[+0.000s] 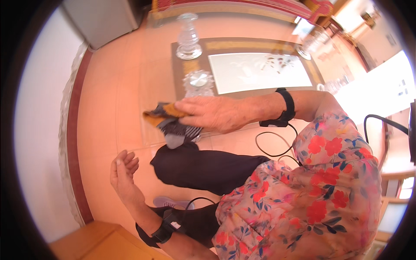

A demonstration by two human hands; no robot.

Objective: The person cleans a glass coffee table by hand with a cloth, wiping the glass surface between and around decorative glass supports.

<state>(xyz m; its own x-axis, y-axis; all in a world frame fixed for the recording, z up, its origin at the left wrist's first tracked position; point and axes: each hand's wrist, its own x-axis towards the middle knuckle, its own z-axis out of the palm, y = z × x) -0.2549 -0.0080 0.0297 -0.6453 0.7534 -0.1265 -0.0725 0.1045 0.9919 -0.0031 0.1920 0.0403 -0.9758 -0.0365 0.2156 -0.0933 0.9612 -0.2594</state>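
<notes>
My right hand (pixel 214 112) is palm down, its fingers pressed on a bunched patterned cloth (pixel 170 122) in grey, mustard and striped parts. The cloth lies at the near corner of a clear glass tabletop, beside a cut-glass pillar (pixel 198 79) with a round metal disc on top. Below my right hand in the picture, my left hand (pixel 125 172) hangs in the air with its fingers loosely curled and holds nothing. Black straps with small devices are around both wrists.
More cut-glass pillars (pixel 188 39) stand at the table's corners, around a brown-bordered panel with a white centre (pixel 260 73). A wooden piece of furniture (pixel 104 240) is at the lower left, near the white wall (pixel 42 130). Black cable (pixel 274 155) loops beside my right arm.
</notes>
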